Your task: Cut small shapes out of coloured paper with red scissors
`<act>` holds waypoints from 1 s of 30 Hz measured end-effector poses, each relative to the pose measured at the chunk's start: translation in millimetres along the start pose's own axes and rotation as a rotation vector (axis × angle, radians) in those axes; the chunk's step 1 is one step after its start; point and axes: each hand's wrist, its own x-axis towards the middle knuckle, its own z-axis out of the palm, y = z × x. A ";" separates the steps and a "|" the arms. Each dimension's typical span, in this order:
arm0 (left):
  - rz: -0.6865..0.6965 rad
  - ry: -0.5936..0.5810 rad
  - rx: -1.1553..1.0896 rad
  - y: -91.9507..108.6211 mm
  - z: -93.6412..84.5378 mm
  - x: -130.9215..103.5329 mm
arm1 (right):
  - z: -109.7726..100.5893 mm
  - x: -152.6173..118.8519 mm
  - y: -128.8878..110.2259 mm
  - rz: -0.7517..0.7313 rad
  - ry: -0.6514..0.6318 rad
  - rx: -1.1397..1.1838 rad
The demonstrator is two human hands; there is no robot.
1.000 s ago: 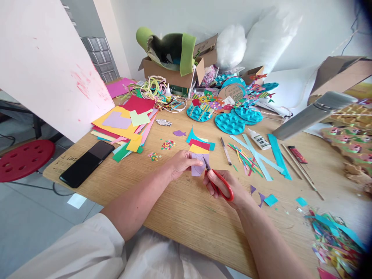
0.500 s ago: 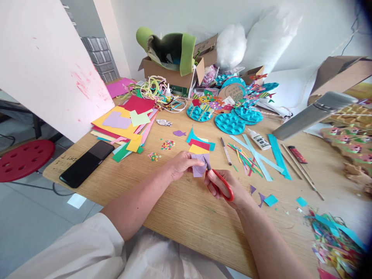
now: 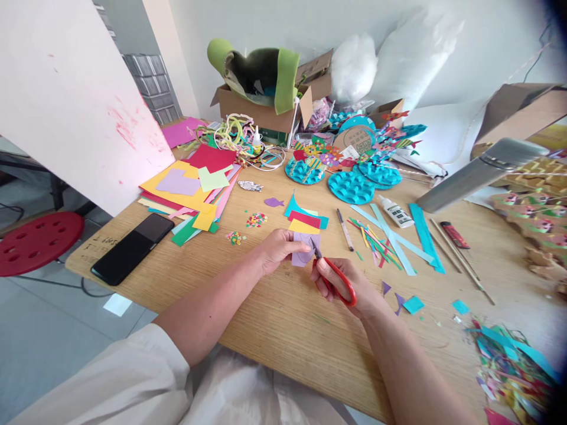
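Observation:
Between thumb and fingers, my left hand (image 3: pixel 283 249) pinches a small piece of light purple paper (image 3: pixel 301 258) with a drawn outline on it. My right hand (image 3: pixel 341 283) is closed around the red handles of a pair of scissors (image 3: pixel 343 281). The blades meet the paper's right side, near the left thumb. Just beyond lie yellow (image 3: pixel 303 226), red and blue paper pieces. A cut-out purple paper fish (image 3: pixel 273 202) rests farther off to the left. Purple scraps (image 3: pixel 399 303) lie to the right of my right hand.
A black phone (image 3: pixel 132 249) and stacked coloured paper (image 3: pixel 186 189) are on the left. A pen (image 3: pixel 345 230), paper strips (image 3: pixel 376 243), a glue bottle (image 3: pixel 396 211) and a grey flask (image 3: pixel 481 176) stand or lie to the right. Decorated blue egg-tray pieces (image 3: pixel 351 188) sit at the back.
The purple paper has tilted slightly between my left fingers, its lower edge a little higher. The scissor blades show more clearly at its right side. Both hands stay in nearly the same place.

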 end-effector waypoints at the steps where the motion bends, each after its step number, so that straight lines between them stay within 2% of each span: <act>1: 0.003 -0.003 0.010 0.2 -0.2 -0.2 | -0.2 -0.1 0.0 -0.002 -0.004 -0.004; 13: 0.006 -0.014 0.067 0.7 -1.9 0.7 | -1.5 -1.5 -1.3 0.023 -0.002 -0.042; 25: -0.053 -0.057 -0.048 -0.1 2.4 0.6 | -0.5 1.8 1.6 0.013 0.054 -0.016; 30: -0.032 -0.040 -0.071 -1.6 1.9 1.6 | -0.7 2.5 3.8 0.000 0.053 0.006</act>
